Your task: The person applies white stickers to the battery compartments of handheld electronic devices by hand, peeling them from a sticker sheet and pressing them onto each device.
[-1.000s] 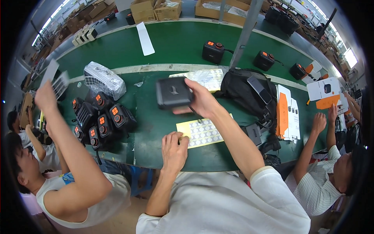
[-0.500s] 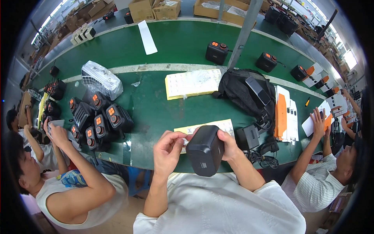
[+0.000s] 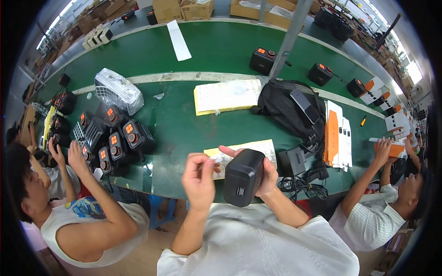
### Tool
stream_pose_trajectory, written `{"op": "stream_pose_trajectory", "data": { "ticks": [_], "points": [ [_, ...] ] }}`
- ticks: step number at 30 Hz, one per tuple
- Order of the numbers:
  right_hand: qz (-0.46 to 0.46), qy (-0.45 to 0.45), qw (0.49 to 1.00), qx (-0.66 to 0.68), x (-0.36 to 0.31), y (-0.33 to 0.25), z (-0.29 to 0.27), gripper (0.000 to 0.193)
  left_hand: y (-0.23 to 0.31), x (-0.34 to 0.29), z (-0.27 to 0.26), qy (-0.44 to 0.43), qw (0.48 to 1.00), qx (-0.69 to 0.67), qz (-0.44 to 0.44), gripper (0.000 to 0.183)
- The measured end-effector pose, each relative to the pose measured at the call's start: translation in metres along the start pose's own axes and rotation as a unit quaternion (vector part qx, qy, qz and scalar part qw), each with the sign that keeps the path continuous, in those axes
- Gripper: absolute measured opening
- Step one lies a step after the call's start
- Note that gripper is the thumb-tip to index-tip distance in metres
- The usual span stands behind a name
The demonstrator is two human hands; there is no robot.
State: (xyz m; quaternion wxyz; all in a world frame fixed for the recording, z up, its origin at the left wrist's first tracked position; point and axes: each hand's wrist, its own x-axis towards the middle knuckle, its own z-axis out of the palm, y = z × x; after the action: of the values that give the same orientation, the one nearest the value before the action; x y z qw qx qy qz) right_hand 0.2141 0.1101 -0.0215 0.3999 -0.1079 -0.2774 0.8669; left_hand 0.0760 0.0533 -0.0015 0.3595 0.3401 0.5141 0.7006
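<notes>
A black boxy device with rounded corners rests in my right hand, which grips its far end and right side. It is tilted, with a small pale marking on the end facing me. To its left, my left hand is closed in a pinch, with a small whitish piece, perhaps a label, at the fingertips. That hand is apart from the device's near end. Partly hidden behind both hands lies a yellow-edged label sheet on the green table.
Several black devices with orange buttons stand at left by a plastic-wrapped white item. A stack of yellow-backed sheets, a black mesh bag, a power adapter and white-orange cards lie ahead and right. People work on both sides.
The device has turned in my right hand and shifted slightly right, showing its marked end more squarely. My left hand has risen slightly. On the conveyor beyond, devices and a white strip moved right.
</notes>
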Motion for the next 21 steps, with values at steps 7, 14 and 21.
{"op": "stream_pose_trajectory", "data": {
  "ticks": [7,14,21],
  "points": [
    [0.019,0.126,0.992,0.0,0.003,-0.002,-0.008,0.074,0.034,-0.008,-0.005,-0.214,0.972,-0.042,-0.087,0.006],
    [0.013,0.138,0.99,-0.021,0.003,-0.001,-0.019,0.074,0.035,-0.007,0.003,-0.178,0.982,0.016,-0.061,0.007],
    [-0.002,0.108,0.993,-0.048,0.005,-0.004,-0.016,0.073,0.035,-0.009,0.006,-0.161,0.985,0.049,-0.036,0.008]
  ]
}}
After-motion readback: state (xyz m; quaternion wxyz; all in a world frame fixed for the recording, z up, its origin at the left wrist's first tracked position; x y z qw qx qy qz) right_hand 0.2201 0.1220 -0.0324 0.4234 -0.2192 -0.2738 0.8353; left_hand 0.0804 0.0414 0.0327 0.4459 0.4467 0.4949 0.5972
